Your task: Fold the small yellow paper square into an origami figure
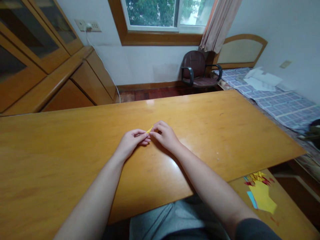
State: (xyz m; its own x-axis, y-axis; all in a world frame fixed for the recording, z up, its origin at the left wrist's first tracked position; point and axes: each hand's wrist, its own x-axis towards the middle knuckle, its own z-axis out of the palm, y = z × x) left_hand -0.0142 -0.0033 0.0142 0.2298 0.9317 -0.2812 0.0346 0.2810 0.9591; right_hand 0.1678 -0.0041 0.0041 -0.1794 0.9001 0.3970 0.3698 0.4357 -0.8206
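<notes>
A small piece of folded yellow paper is pinched between my two hands, just above the wooden table. My left hand grips its lower left end between thumb and fingers. From the right, my right hand holds the other end with thumb and forefinger. Fingers cover part of the paper, so its full shape is hidden.
Yellow paper sheets, a blue strip and a pile of small yellow and red pieces lie on a lower surface at right. Beyond the table stand a chair, a bed and a wooden cabinet.
</notes>
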